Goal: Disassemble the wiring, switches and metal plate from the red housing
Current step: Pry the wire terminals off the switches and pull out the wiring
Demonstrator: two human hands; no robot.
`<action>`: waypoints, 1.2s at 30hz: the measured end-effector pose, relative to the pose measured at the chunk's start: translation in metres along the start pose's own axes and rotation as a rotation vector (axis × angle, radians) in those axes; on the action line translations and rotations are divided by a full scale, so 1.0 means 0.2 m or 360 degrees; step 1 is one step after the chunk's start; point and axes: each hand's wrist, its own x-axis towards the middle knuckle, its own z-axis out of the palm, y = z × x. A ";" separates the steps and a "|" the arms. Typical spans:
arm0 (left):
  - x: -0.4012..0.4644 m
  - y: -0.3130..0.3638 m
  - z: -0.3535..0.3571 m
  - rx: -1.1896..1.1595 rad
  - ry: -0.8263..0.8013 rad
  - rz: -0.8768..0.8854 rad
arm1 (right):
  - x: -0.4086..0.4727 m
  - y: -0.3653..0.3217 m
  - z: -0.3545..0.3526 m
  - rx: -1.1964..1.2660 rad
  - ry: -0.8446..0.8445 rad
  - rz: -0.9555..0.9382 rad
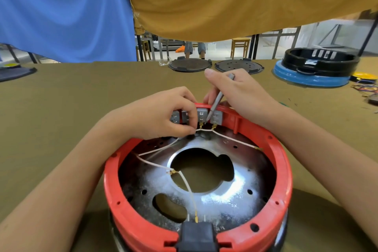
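A red housing [114,196] sits upside down on an olive-covered surface [61,108], filling the near half of the head view. At 6 o'clock on its rim a black plug socket [197,235] holds thin white wiring [188,188] that runs up across the metal plate [235,194] inside. At 12 o'clock on the rim stands a row of grey switches [201,115], their brass terminals joined by more white wire.

The left hand [161,116] reaches in from 9 o'clock, its grip pinched narrow on the wire just below the switches. The right hand [241,92] comes in from 2 o'clock, its grip closed on a slim metal tool [216,103] whose tip rests between the two rightmost switches, just beside the left fingertips.

Likely risks: the tip could slip off a terminal and jab the left fingers; prying hard could crack the red rim; tugging the wire could snap it at its connector.

Farther off, around 1 o'clock, lie two dark round lids [190,65] and a black and blue housing [315,67]
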 end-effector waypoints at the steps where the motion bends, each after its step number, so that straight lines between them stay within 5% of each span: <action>1: 0.00 0.00 0.00 -0.0004 -0.0011 0.0005 | 0.00 0.00 0.00 0.0018 0.0013 -0.0019; 8: -0.01 -0.01 -0.01 -0.0078 -0.0008 -0.0024 | -0.01 -0.02 -0.04 0.0455 0.0271 -0.0017; 15: -0.02 -0.03 0.00 -0.0279 0.0106 -0.0191 | -0.06 0.08 -0.22 0.0461 0.0275 0.0328; 19: -0.01 -0.03 -0.01 -0.0296 0.0110 -0.0218 | -0.19 0.17 -0.28 0.0112 0.0218 0.0361; 25: -0.01 -0.01 -0.02 -0.0243 0.0122 -0.0259 | -0.36 0.21 -0.20 -0.0671 -0.0263 0.0255; 30: -0.03 -0.01 -0.10 -0.0344 -0.0026 -0.0314 | -0.33 -0.07 -0.25 -0.0544 0.0106 -0.0108; 36: -0.06 -0.06 -0.05 -0.0512 0.0180 -0.0292 | -0.23 -0.29 -0.01 -0.1368 -0.0634 -0.0346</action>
